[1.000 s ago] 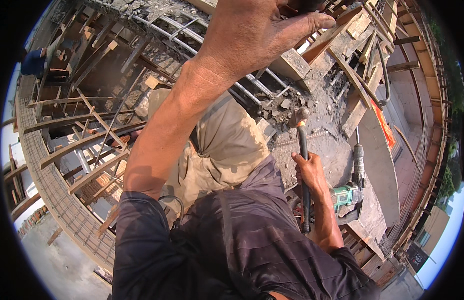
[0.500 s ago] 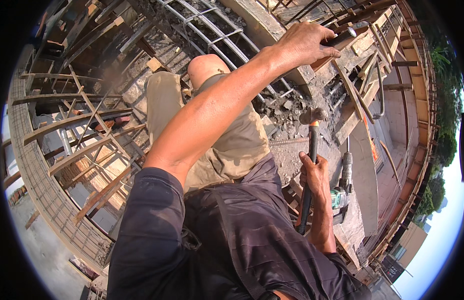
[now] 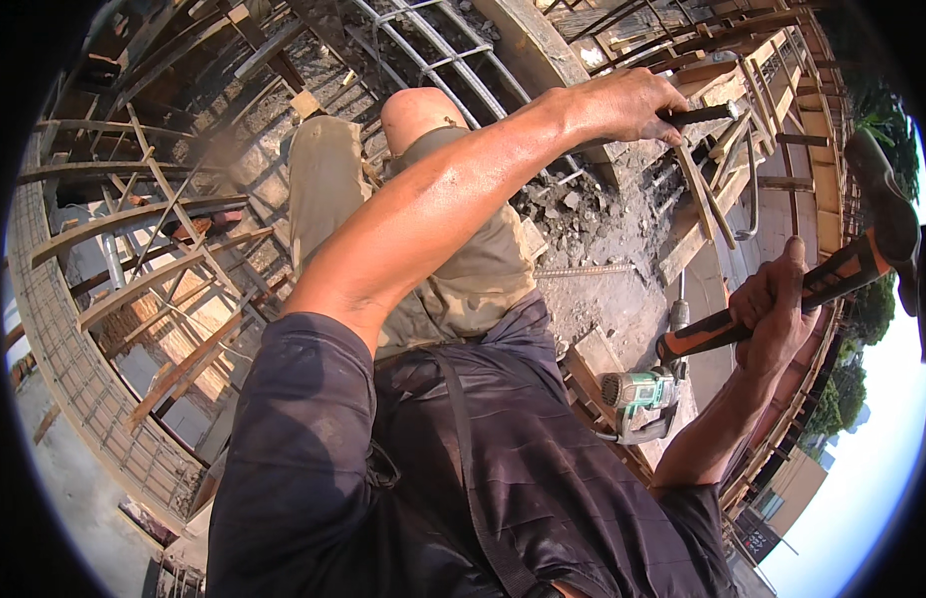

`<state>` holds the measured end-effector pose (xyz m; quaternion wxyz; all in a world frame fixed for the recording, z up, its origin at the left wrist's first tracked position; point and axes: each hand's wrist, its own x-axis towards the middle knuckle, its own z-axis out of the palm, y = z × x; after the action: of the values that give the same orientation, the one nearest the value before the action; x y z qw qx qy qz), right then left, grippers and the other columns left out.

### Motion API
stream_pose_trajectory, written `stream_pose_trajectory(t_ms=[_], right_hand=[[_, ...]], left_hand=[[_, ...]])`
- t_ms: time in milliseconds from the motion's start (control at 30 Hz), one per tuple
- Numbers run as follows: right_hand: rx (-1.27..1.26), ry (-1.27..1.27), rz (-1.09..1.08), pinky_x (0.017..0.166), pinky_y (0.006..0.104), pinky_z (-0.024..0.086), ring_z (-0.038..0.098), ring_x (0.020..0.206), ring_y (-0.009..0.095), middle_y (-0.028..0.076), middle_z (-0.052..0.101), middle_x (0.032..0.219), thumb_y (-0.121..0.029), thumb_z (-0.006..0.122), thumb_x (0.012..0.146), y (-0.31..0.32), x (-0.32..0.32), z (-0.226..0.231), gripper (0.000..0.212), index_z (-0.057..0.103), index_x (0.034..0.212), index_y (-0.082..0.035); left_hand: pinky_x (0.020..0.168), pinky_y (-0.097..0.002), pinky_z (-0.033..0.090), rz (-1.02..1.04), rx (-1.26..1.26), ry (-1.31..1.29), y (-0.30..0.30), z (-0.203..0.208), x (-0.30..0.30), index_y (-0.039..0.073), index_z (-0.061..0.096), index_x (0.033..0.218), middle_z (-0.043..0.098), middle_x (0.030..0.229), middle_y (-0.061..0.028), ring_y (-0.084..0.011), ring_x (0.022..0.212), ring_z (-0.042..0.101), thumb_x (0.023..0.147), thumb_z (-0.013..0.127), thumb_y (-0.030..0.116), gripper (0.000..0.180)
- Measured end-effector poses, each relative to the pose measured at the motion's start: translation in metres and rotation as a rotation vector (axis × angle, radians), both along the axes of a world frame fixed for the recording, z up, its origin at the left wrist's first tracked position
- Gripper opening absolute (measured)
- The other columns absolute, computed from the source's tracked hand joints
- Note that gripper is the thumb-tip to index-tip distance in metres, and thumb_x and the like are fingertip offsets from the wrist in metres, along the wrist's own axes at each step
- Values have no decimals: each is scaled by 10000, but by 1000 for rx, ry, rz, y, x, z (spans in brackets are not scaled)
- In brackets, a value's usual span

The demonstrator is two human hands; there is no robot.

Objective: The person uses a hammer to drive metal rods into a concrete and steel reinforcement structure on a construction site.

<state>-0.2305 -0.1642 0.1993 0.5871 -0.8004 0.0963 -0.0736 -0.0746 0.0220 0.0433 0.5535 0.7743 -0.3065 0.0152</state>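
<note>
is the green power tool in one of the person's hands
No, the green power tool lies apart from both: the right hand grips a hammer and the left hand holds a dark rod.

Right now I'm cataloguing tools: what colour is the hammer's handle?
The handle is black and orange: head view.

We see rough concrete bearing a ribbed steel bar, broken rubble beyond the bar, and a green power drill nearer us than it.
</note>
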Motion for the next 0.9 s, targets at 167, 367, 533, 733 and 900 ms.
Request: stream_pose_trajectory(t_ms=[167,367,533,733,900], right_hand=[[-314,350,39,343,219,245,320,377,42,-67,356,508,-338,693,959,2,-10,9,454,418,656,-142],[-49,-352,-85,362,210,246,255,392,21,-64,284,539,-250,513,1054,9,-17,95,367,424,712,-154],[-30,-117,-77,394,238,263,241,414,36,-66,291,540,-255,590,1020,11,-1,38,367,415,715,-150],[-328,461,29,364,230,229,294,395,14,-91,350,537,-247,713,931,18,-35,41,294,501,778,-112],[-10,-226,77,341,209,242,272,362,26,-59,339,517,-218,551,1023,-9,-42,121,296,479,754,-120]], left_hand=[[783,-418,512,-41,18,34,0,-1,-4,56,701,1123,730,922,-145,-271,861,687,879,754,331,371],[806,-419,509,-74,27,5,-1,4,-6,46,712,1095,728,963,-148,-281,902,691,870,755,291,336],[800,-423,519,-74,23,45,-1,1,-8,88,727,1097,728,939,-140,-272,904,696,859,771,289,315],[833,-433,533,-88,145,25,0,2,-17,154,730,1160,734,984,-131,-292,957,701,847,784,298,349],[813,-431,538,-44,178,8,7,7,-8,90,733,1118,728,983,-160,-307,948,704,853,775,321,354]])
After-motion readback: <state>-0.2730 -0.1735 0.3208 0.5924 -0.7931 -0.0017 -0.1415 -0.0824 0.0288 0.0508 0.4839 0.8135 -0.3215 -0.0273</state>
